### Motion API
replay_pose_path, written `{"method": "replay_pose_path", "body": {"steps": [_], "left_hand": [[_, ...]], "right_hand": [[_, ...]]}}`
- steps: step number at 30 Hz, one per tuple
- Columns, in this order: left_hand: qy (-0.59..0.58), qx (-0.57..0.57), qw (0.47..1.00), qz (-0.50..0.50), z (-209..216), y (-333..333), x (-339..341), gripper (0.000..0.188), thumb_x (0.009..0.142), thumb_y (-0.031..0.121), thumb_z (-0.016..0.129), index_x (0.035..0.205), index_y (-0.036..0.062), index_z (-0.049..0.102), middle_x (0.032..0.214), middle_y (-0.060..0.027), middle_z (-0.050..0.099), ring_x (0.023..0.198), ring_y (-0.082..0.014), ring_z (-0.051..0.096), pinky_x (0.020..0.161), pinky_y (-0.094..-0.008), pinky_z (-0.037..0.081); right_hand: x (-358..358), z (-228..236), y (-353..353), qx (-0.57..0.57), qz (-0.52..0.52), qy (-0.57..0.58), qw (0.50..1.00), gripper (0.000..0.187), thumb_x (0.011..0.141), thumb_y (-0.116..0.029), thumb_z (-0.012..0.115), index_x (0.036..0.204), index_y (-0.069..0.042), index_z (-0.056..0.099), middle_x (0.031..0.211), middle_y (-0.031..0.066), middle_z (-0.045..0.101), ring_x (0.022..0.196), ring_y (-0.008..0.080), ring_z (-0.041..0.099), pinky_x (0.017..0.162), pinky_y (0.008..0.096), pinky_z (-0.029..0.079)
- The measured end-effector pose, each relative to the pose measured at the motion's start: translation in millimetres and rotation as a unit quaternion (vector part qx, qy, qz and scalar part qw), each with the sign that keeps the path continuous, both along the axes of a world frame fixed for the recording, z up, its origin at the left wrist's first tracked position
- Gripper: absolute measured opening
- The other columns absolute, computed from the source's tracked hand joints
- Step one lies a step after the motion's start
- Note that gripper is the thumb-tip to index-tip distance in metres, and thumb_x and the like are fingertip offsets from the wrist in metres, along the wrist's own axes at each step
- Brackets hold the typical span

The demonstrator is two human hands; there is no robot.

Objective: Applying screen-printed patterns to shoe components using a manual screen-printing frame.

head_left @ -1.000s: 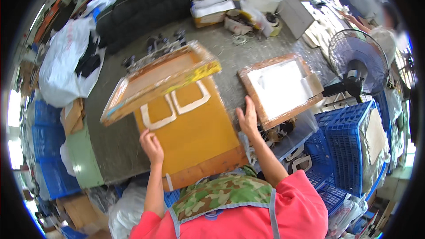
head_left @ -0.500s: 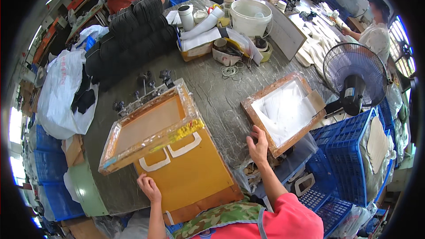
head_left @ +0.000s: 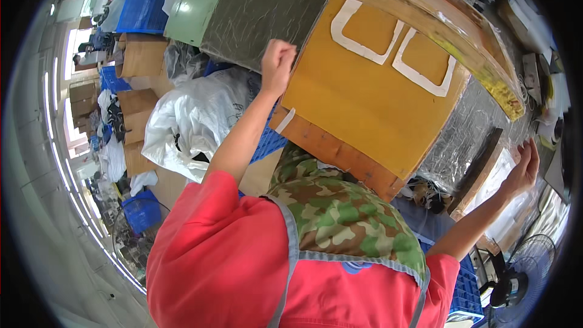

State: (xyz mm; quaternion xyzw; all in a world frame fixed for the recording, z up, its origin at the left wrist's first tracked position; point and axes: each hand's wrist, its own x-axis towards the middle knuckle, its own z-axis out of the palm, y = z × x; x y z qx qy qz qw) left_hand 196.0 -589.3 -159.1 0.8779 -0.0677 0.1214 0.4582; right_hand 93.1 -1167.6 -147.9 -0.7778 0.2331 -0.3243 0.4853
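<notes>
A yellow-brown board [head_left: 364,106] lies before me, with two white U-shaped pieces [head_left: 355,45] side by side near its far edge. Above that edge a paint-stained wooden screen frame [head_left: 419,9] is tilted up. My left hand [head_left: 279,64] is curled closed beside the board's left edge; whatever its fingers may hold is hidden. A short white strip [head_left: 285,120] lies at the board's near left corner. To the right, my right hand [head_left: 523,167] has its fingers stretched out, close to a second wooden frame [head_left: 477,170] with a white sheet in it.
A grey tabletop [head_left: 255,15] shows on both sides of the board. White plastic bags [head_left: 188,118] and cardboard boxes [head_left: 138,109] stand to the left, with blue crates [head_left: 143,9] farther off. A fan [head_left: 513,285] is at the lower right.
The view has swung down and turned, so my body and the left-hand floor now show. My left hand has curled closed beside the board; the white pieces remain on it.
</notes>
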Motion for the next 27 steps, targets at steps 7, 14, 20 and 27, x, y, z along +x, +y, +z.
{"method": "replay_pose_path", "body": {"steps": [7,14,20,27], "left_hand": [[0.073,-0.036,0.986,0.142,-56.1,119.4,-84.2,0.014,0.089,0.012,0.060,0.099,0.0012,0.059,0.097,-0.0073,0.060,0.092,-0.0165,0.060,0.083,-0.0292,0.048],[0.112,0.080,0.989,0.049,-34.4,79.3,-115.9,0.023,0.089,0.002,0.051,0.113,0.0005,0.052,0.106,-0.0096,0.056,0.099,-0.0199,0.054,0.088,-0.0317,0.044],[0.071,-0.033,0.984,0.163,-49.3,91.1,-153.6,0.033,0.090,0.002,0.050,0.123,0.0008,0.049,0.117,-0.0140,0.054,0.103,-0.0217,0.055,0.091,-0.0346,0.045],[0.259,-0.346,0.860,0.270,-85.0,86.4,-184.1,0.036,0.095,0.033,0.047,0.117,0.0067,0.059,0.108,-0.0083,0.063,0.102,-0.0186,0.058,0.088,-0.0340,0.045]], "right_hand": [[2.8,29.5,-52.7,-0.130,-0.113,0.092,0.981,0.021,0.093,-0.021,0.061,0.101,-0.004,0.071,0.083,0.0048,0.068,0.073,0.0096,0.061,0.069,0.0246,0.049],[14.1,7.2,-164.2,-0.199,-0.224,0.122,0.946,0.017,0.084,-0.017,0.064,0.097,-0.008,0.071,0.090,0.0126,0.070,0.082,0.0223,0.069,0.077,0.0321,0.052],[32.1,-17.1,-203.8,-0.290,-0.208,0.134,0.924,0.020,0.085,-0.020,0.063,0.100,-0.011,0.072,0.098,0.0072,0.070,0.093,0.0216,0.065,0.085,0.0334,0.049],[11.1,-1.8,-161.8,-0.065,-0.045,-0.052,0.996,0.029,0.092,-0.014,0.058,0.116,0.001,0.064,0.111,0.0100,0.066,0.095,0.0179,0.063,0.084,0.0274,0.053]]}}
